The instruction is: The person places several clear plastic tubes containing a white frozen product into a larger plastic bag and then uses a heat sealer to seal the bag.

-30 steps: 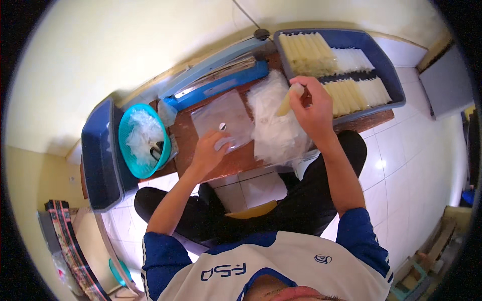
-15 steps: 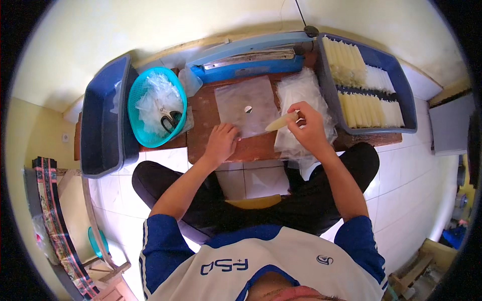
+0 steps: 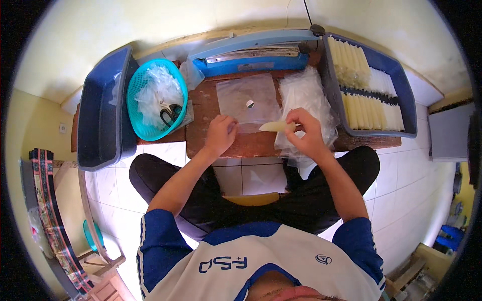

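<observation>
My right hand (image 3: 305,131) grips a pale yellow candle-like stick (image 3: 272,126), its tapered end pointing left over the near edge of a flat clear plastic bag (image 3: 251,95). A small round mark (image 3: 250,104) shows at the bag's middle. At the bag's near left corner, my left hand (image 3: 221,133) has its fingers curled and closed on the plastic edge. Right beside the bag, a stack of clear plastic bags (image 3: 304,95) lies partly under my right hand. All this rests on a brown wooden table (image 3: 201,108).
A blue heat sealer (image 3: 251,65) stands at the back. A turquoise basket (image 3: 132,118) holds crumpled plastic and scissors (image 3: 170,113). A dark blue tub (image 3: 100,163) stands far left. At right, a blue-grey tray (image 3: 371,133) holds rows of pale yellow and white sticks (image 3: 364,110).
The stick has swung from a slant to nearly level, and its tip has moved slightly left. My left hand has lifted its wrist and curled its fingers at the bag's corner.
</observation>
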Available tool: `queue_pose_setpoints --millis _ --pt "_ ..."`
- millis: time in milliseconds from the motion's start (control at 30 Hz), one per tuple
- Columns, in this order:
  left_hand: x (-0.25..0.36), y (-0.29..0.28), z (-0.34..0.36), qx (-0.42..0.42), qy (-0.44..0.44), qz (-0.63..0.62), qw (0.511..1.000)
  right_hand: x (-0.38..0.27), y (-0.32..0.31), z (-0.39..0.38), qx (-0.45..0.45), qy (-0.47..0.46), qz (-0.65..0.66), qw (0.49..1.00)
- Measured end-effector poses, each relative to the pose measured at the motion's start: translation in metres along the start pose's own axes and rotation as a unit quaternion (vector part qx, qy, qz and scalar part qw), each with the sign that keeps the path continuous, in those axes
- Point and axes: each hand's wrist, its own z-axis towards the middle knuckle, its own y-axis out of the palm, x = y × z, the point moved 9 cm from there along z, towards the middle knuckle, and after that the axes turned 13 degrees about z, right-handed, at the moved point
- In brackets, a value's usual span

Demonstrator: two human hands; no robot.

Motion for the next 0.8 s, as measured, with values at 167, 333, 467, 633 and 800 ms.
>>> queue_pose_setpoints --millis 167,333,467,633,800 --pt "0.008 -0.016 0.0 0.035 -0.013 0.001 0.999 -0.004 0.045 -0.021 -0.059 -0.108 -0.097 0.988" --pt "0.011 -0.022 -0.004 0.052 -0.036 -0.015 0.998 0.019 0.081 -0.039 -0.054 -0.133 -0.157 0.977" --pt "0.011 -0.023 -0.007 0.089 -0.012 -0.028 0.996 0.056 0.095 -0.039 -0.025 -0.102 -0.144 0.984" --pt "0.009 -0.027 -0.011 0.132 -0.016 -0.043 0.99 0.074 0.114 -0.027 -0.003 -0.104 -0.158 0.982" --pt "0.009 -0.025 -0.012 0.101 -0.004 -0.069 0.992 0.075 0.124 -0.023 0.004 -0.12 -0.16 0.98"
